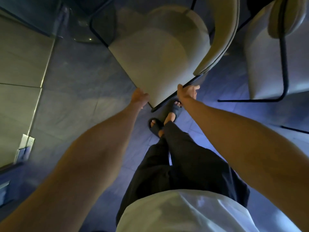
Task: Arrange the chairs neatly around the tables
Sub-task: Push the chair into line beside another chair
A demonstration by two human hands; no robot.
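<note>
Both hands on chair [150,61]: left hand [140,97] grips near pale edge, right hand [187,92] curled round black frame bar. Chair's far end sits under glass table [93,32], near end just ahead of sandals [175,109]. Second chair [265,64] just right of it

chair [150,64]: matt beige cloth, thin black metal frame | table [93,17]: glossy glass | floor [80,84]: smooth tile
</note>
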